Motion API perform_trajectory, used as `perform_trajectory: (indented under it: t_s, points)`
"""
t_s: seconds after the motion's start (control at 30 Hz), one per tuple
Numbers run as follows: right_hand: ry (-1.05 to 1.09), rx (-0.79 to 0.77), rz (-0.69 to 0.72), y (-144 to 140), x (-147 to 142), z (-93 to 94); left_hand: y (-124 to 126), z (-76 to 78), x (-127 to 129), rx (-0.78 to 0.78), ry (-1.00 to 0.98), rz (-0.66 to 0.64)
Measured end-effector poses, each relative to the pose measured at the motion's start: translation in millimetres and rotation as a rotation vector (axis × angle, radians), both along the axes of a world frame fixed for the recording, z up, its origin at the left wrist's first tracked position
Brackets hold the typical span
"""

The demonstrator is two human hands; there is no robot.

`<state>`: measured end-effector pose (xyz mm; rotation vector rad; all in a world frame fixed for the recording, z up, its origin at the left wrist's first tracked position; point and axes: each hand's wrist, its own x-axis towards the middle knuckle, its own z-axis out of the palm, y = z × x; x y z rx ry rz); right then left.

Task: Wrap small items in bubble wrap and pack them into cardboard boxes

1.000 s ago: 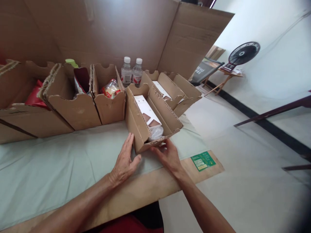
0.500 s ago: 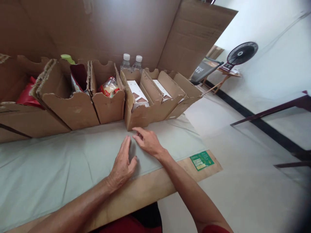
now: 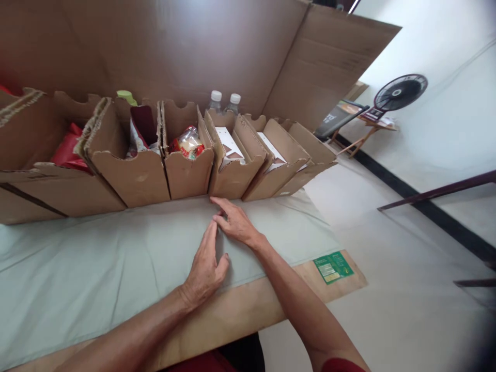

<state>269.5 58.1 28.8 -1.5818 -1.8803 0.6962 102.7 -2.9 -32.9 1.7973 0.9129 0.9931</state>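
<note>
My left hand (image 3: pixel 206 266) lies flat and empty on the pale green cloth (image 3: pixel 96 258), fingers pointing away from me. My right hand (image 3: pixel 234 222) rests on the cloth just beyond it, fingers stretched toward the foot of a narrow cardboard bin (image 3: pixel 232 178) without gripping it. That bin stands in a row of cardboard bins and holds a white and brown packet (image 3: pixel 229 146). The bin to its left (image 3: pixel 188 175) holds a clear wrapped snack pack (image 3: pixel 188 142).
More bins run left, one with red packets (image 3: pixel 67 152) and one with a green-capped item (image 3: pixel 126 96). Two water bottles (image 3: pixel 223 102) stand behind the row against a tall cardboard wall (image 3: pixel 186 46). A green label (image 3: pixel 333 266) lies on the table's right corner. A fan (image 3: pixel 399 93) stands far right.
The narrow bin with the white packet went from tilted out toward me back into the row. Both hands let go of it and now rest on the cloth.
</note>
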Motion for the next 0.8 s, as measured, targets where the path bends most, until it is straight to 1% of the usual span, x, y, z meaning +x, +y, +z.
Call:
perform_trajectory:
  t_s: [0.07,0.13,0.2,0.27,0.3,0.37,0.43,0.47,0.53,0.6,0.63,0.7,0.8]
  points:
    - [-0.003,0.032,-0.003,-3.6,0.1,6.7,-0.5,-0.4,0.7,-0.023,-0.005,0.002]
    - [0.008,0.088,-0.031,-7.1,-3.6,20.9,-1.4,-1.8,1.3,-0.051,-0.003,0.010]
    - [0.035,0.154,-0.067,-6.5,-13.2,43.5,-2.4,-3.6,1.5,-0.071,-0.002,0.018]
    - [0.025,0.213,-0.081,1.9,-29.0,71.3,-2.9,-4.9,1.5,-0.079,-0.005,0.020]
    - [-0.017,0.234,-0.084,9.3,-38.4,85.2,-2.8,-5.2,1.5,-0.083,-0.006,0.020]
    - [-0.180,0.227,-0.090,28.9,-57.1,108.8,-2.0,-4.9,2.1,-0.091,-0.006,0.023]
    - [-0.379,0.162,-0.105,49.0,-71.4,123.2,-0.5,-2.7,3.3,-0.098,-0.011,0.035]
    - [-0.457,0.130,-0.118,56.9,-76.1,126.5,0.1,-0.5,3.7,-0.101,-0.016,0.043]
    - [-0.542,0.107,-0.147,64.2,-80.8,127.1,-0.1,6.3,2.2,-0.108,-0.033,0.065]
    - [-0.552,0.134,-0.165,57.9,-80.8,123.2,-3.4,15.8,-5.8,-0.116,-0.055,0.100]
    - [-0.545,0.154,-0.163,49.5,-79.7,120.7,-6.4,21.0,-13.1,-0.120,-0.066,0.129]
    - [-0.522,0.186,-0.133,23.6,-75.8,116.2,-14.0,31.0,-34.4,-0.124,-0.086,0.215]
    - [-0.485,0.214,-0.042,-31.8,-64.6,111.1,-23.3,41.9,-76.8,-0.139,-0.095,0.389]
